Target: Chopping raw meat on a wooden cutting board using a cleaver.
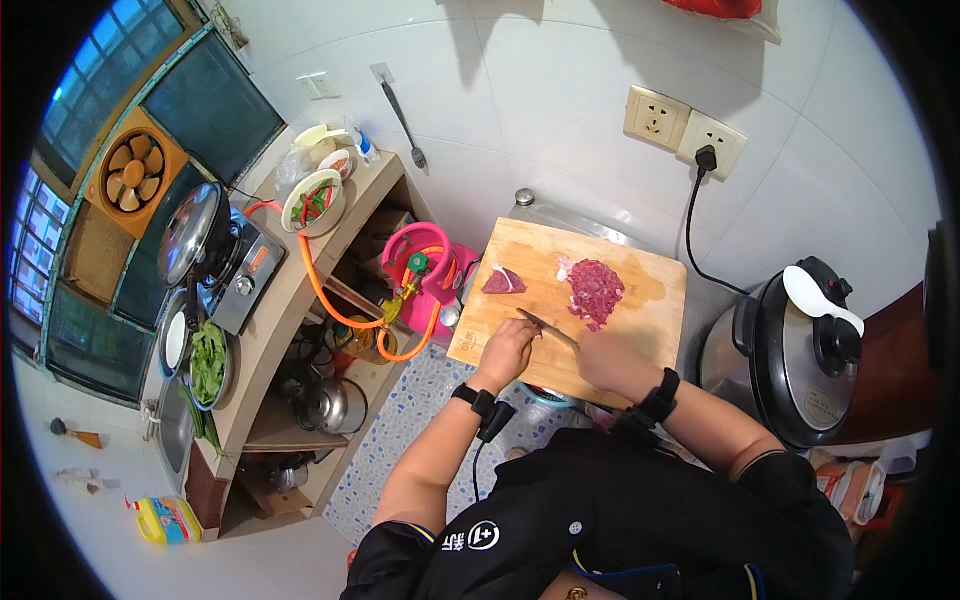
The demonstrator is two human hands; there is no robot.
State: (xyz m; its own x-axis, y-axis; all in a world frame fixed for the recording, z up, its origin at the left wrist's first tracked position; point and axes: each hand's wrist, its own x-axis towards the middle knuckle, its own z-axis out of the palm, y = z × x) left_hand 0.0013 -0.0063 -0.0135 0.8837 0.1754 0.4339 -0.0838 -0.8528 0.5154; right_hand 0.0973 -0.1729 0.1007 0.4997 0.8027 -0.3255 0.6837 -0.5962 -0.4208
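A wooden cutting board (651, 319) lies before me. My right hand (609, 361), slightly blurred, grips a knife (551, 330) whose blade points to the left over the board. Close to the blade, my left hand (511, 349) rests on the board with curled fingers. A small pinkish bit shows at its fingertips, but what lies under them is hidden. Beyond the knife sits a heap of chopped red meat (595, 291). To its left lies a larger piece of raw meat (504, 281) with a pale streak of fat.
An electric pressure cooker (780, 360) with a white spoon (821, 298) on its lid stands right. Left are a pink gas cylinder (420, 259) with an orange hose (319, 281), a gas stove (244, 277) bearing a lidded wok (191, 236), and a bowl of peppers (315, 202).
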